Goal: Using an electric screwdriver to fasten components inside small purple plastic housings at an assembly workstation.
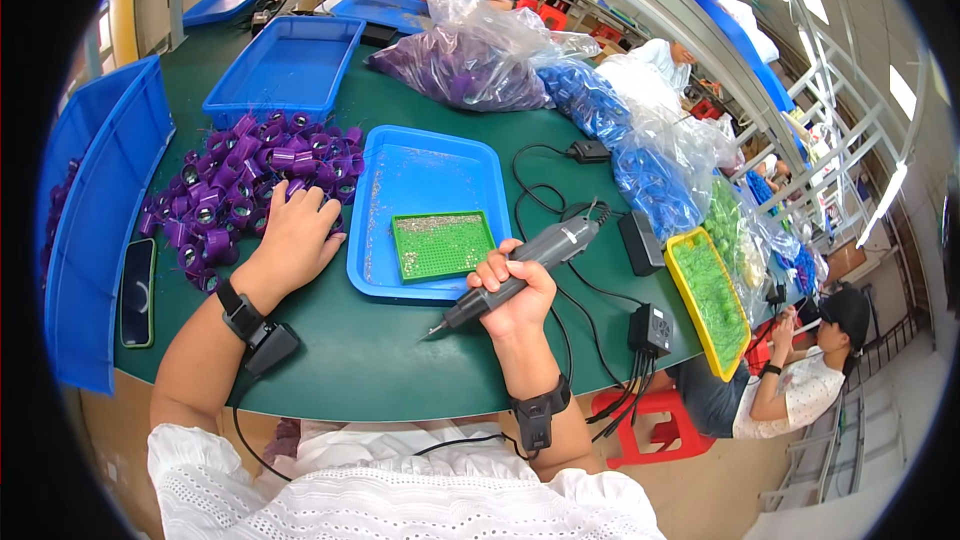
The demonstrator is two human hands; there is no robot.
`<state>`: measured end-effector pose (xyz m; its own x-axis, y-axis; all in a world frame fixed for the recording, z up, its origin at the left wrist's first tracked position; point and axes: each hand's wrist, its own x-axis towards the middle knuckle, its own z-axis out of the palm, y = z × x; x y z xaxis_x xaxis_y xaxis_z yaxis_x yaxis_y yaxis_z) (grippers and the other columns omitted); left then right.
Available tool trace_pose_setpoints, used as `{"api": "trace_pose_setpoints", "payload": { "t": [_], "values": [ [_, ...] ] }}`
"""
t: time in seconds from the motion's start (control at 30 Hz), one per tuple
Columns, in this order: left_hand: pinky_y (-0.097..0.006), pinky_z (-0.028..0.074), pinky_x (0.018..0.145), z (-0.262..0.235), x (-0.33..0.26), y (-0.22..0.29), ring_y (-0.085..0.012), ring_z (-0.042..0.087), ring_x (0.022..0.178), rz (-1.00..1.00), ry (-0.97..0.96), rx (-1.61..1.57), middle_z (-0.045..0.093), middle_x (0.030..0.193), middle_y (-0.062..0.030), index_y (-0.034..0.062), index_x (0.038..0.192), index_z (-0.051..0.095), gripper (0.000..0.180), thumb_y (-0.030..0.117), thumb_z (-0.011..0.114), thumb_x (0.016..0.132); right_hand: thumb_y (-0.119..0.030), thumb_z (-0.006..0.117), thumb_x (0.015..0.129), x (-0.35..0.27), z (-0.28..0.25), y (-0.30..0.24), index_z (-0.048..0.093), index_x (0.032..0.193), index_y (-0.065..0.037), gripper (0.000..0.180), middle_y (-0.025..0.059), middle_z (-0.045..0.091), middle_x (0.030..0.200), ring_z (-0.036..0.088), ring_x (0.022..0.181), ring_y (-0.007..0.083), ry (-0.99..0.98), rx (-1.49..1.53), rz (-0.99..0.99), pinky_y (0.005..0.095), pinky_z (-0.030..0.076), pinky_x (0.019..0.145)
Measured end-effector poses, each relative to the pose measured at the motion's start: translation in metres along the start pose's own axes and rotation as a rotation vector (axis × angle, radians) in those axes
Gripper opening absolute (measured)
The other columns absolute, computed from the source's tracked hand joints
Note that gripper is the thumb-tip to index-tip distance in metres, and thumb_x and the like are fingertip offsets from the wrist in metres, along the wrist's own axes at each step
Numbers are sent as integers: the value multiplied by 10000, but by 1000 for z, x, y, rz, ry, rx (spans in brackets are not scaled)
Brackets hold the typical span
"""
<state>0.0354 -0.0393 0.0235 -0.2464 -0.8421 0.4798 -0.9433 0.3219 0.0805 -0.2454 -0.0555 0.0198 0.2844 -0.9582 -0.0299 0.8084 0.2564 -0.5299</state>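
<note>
My right hand is wrapped round a dark grey electric screwdriver, its bit tilted down to the left above the green tabletop. On the near edge of a heap of purple ring-shaped plastic parts rests my left hand, fingers apart; whether the fingertips touch a single part is hidden. Between my hands lies a shallow blue tray with small bits scattered in it. Inside that tray sits a green gridded plate holding many tiny metal pieces, most along its far side.
A tall blue bin and a phone are at the left. Behind the heap stands another blue tray. Bags of purple parts and blue parts, cables, black boxes and a yellow tray line the right. People sit nearby.
</note>
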Motion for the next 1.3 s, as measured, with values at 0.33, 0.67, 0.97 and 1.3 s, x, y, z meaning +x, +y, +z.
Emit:
{"api": "trace_pose_setpoints", "payload": {
  "t": [0.33, 0.67, 0.97, 1.3],
  "values": [
    [-434, 327, 844, 3, -3, -11, -269, 508, 833, 23, -19, -21, 500, 842, -105, 54, 902, 523, 287, 187, 680, 701, -103, 533, 666, -7, 10, 2, 542, 881, -79, 216, 33, 433, 601, 437, 539, 163, -56, 24, 22, 354, 399, 637],
    [-497, 322, 909, 6, -4, -11, -301, 551, 785, 29, -42, -46, 507, 824, -117, 57, 902, 525, 307, 193, 696, 686, -103, 533, 664, -6, 5, -2, 537, 879, -77, 217, 32, 434, 604, 437, 543, 159, -19, 13, -19, 353, 399, 638],
    [-533, 327, 928, -16, -7, -8, -291, 575, 801, 74, -174, -83, 536, 789, -101, 72, 881, 547, 298, 187, 712, 662, -102, 537, 673, -8, 3, -4, 540, 906, -59, 237, 38, 434, 610, 441, 541, 165, -68, 42, -44, 355, 413, 640],
    [-566, 263, 986, -38, -7, 5, -282, 524, 873, 3, -296, -123, 538, 774, -86, 61, 846, 612, 271, 171, 723, 625, -101, 528, 680, -7, 5, -6, 541, 903, -62, 226, 39, 440, 613, 444, 550, 164, -30, 71, -35, 356, 414, 645]
  ]
}}
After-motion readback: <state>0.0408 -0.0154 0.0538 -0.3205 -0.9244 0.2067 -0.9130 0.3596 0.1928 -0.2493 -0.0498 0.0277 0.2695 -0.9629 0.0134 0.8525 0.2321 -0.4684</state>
